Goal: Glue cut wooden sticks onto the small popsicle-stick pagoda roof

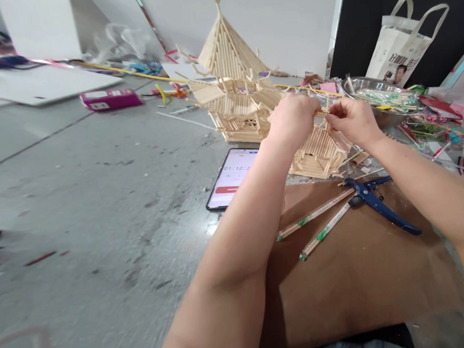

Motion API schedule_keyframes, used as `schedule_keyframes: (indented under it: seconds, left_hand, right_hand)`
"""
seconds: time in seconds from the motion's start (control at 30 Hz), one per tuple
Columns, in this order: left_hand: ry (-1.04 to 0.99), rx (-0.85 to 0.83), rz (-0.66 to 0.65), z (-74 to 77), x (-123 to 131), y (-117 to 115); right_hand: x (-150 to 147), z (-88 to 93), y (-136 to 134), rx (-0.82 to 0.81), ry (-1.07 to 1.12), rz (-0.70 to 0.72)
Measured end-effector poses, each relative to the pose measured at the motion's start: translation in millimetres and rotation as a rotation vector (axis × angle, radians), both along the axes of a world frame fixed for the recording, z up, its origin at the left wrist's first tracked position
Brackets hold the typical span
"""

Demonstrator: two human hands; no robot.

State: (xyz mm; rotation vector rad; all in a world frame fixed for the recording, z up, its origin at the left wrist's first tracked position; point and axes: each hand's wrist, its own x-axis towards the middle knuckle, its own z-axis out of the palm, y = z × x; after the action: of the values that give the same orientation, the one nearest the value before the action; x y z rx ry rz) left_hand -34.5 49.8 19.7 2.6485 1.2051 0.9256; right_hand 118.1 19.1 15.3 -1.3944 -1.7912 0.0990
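Note:
My left hand [293, 116] is closed above a small wooden-stick model [320, 154], its fingertips mostly hidden behind its own back. Opposite it, my right hand [353, 119] pinches with thumb and forefinger. A short, thin wooden stick [321, 113] shows between the fingers of both hands, at the top of the small model. Just behind stands a larger stick-built pavilion [235, 102] with a pointed roof. Below my right forearm lies a blue-handled cutter [377, 203], beside wrapped stick bundles [325, 231] with green marks.
Partly covered by my left forearm, a phone [230, 179] displays a running timer. A brown board [362, 281] lies in front of me. At right are a metal bowl [414, 109] of wrapped sticks, a white tote bag [392, 51] and scattered scraps. A purple pack [111, 99] lies left on the grey floor.

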Motion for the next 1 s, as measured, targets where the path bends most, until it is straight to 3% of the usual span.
schedule_keyframes:
  seconds: [0.1,0.5,0.73,1.0]
  left_hand:
    - [0.026,0.037,0.084,0.9,1.3,-2.0]
    - [0.005,0.066,0.079,-1.0,1.8,-2.3]
    - [0.056,0.098,0.112,0.2,2.3,-4.8]
    - [0.023,0.117,0.113,-0.9,3.2,-5.0]
  right_hand:
    - [2.0,-1.1,0.0,-0.014,0.020,0.024]
    - [1.6,0.3,1.4,-0.024,0.037,0.058]
    - [8.7,2.8,1.9,-0.143,0.113,0.204]
    - [4.5,7.8,0.5,-0.124,0.076,0.167]
